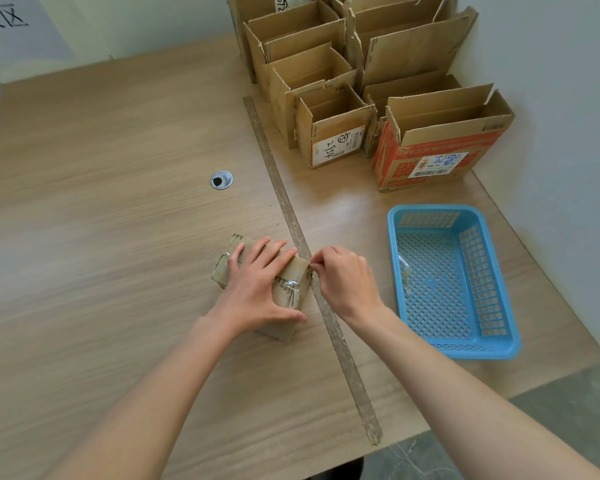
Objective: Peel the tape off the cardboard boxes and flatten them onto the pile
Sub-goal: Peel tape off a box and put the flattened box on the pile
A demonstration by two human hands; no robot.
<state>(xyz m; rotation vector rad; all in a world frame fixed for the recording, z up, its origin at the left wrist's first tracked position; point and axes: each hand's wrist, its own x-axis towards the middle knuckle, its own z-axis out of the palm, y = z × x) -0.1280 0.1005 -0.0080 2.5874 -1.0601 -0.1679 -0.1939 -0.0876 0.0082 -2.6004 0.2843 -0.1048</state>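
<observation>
A small brown cardboard box (pixel 293 277) wrapped in clear tape lies on the wooden table near the middle. My left hand (pixel 257 289) lies flat on top of it with fingers spread, thumb against its near side. My right hand (pixel 343 275) is at the box's right top corner, its curled fingertips pinching the clear tape (pixel 311 268) at that edge. Shiny crumpled tape (pixel 290 287) shows on the box's right face below my left fingers.
Several open cardboard boxes (pixel 333 133) stand at the back right, among them an orange printed box (pixel 430 157). A blue plastic basket (pixel 499 327) holding tape scraps sits to the right. A taped seam strip (pixel 281 188) runs across the table. A metal cable grommet (pixel 221 180) lies at centre.
</observation>
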